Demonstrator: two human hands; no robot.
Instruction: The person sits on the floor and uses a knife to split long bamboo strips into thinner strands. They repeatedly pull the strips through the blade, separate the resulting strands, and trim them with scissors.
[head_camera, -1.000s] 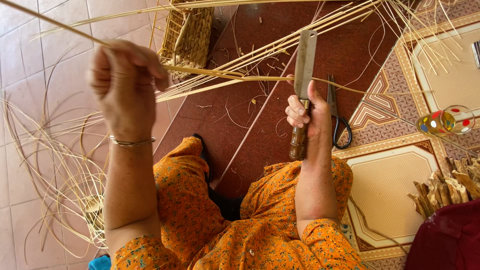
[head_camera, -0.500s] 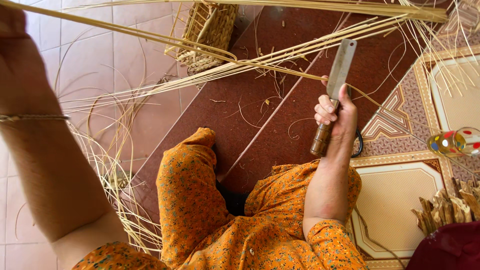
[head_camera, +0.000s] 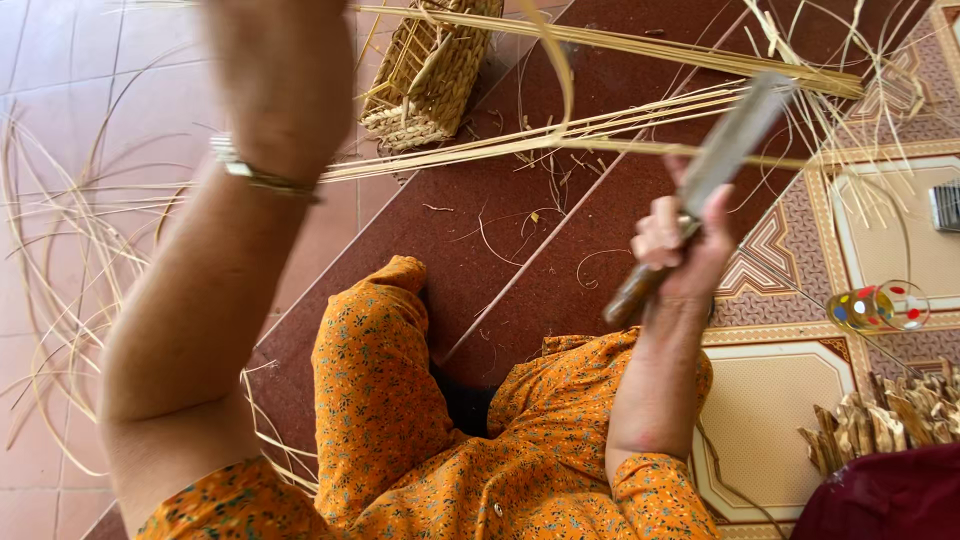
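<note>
My right hand grips the wooden handle of a broad flat knife, blade pointing up and away. The blade meets a bundle of long pale cane strips that crosses the dark red floor. My left hand is raised high at the top edge, blurred, with a metal bracelet on the wrist. Its fingertips are cut off by the frame. One cane strip runs from that hand to the right. My knees in orange flowered cloth fill the bottom.
A small woven basket lies beyond the strips at top centre. Loose curled strips litter the pink tiles on the left. A glass with coloured dots stands at right, above a pile of wood chips and dark red cloth.
My left arm has swung up and rightward, drawing the strip with it. My right hand and the knife have tilted to the right. The view has shifted.
</note>
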